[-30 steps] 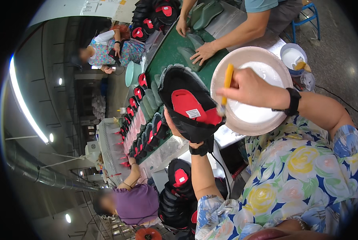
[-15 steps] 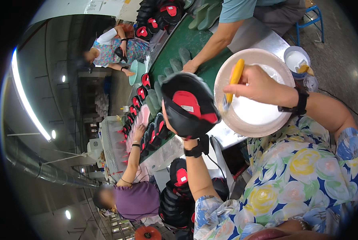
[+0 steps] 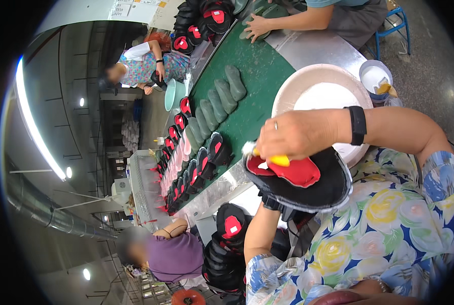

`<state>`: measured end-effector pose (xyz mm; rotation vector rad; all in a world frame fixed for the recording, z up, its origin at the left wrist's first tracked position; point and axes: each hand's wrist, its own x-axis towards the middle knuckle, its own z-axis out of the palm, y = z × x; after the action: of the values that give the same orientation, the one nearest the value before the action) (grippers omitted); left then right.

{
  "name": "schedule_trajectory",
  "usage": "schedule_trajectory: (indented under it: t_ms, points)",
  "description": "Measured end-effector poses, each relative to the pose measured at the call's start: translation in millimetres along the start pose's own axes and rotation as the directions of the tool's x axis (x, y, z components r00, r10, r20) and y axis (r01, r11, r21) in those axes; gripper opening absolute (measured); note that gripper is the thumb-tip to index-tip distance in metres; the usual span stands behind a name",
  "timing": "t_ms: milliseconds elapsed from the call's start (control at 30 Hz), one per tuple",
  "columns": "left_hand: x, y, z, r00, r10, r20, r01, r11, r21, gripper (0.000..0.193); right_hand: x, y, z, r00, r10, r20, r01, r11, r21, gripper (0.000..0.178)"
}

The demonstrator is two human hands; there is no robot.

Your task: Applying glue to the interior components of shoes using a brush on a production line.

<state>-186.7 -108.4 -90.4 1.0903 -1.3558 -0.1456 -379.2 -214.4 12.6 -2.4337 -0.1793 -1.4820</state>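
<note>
My right hand is closed round a brush with a yellow handle. White shows on the brush's bristle end, which is at the edge of a black shoe upper with a red lining. The upper lies tilted with its opening toward me. My left arm reaches up beneath it, and the left hand behind the upper is hidden, holding it from below. Just beyond my right forearm stands a pale pink basin with white liquid in it, partly covered by that arm.
A green conveyor belt carries rows of grey-green soles, pink soles and black-and-red uppers. More uppers are stacked by my left arm. A small bucket stands beyond the basin. Co-workers are at the belt's sides.
The brush has come from the basin to the upper. My left hand has brought the upper nearer and tilted it. A co-worker's hand has moved off the row of soles toward the belt's top end.
</note>
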Motion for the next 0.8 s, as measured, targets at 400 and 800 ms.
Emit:
schedule_trajectory:
  t_ms: [400,800]
  points:
    - [9.8,-22.2,-12.0,0.984,-0.178,0.014,0.179,0.978,-0.104,0.043,-26.4,17.6,-19.6,0.731,0.671,0.125,-0.673,0.739,-0.031,0.026]
    - [27.5,-35.6,-50.9,0.936,-0.349,0.053,0.353,0.915,-0.195,0.041,-21.3,5.9,-16.7,0.947,0.302,-0.106,-0.300,0.953,0.032,0.013]
